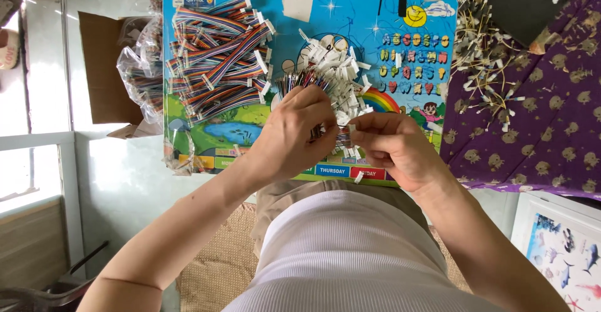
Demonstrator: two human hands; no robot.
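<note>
Left hand clamps a bundle of ribbon cables; right hand pinches one cable end over the colourful board. Stacked rainbow cables lie left, loose yellow wires right on purple cloth

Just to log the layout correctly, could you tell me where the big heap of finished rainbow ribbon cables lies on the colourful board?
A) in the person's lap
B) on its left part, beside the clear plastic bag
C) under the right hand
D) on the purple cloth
B: the heap of rainbow ribbon cables lies on the left part of the colourful board, next to the clear plastic bag, apart from both hands.
</note>
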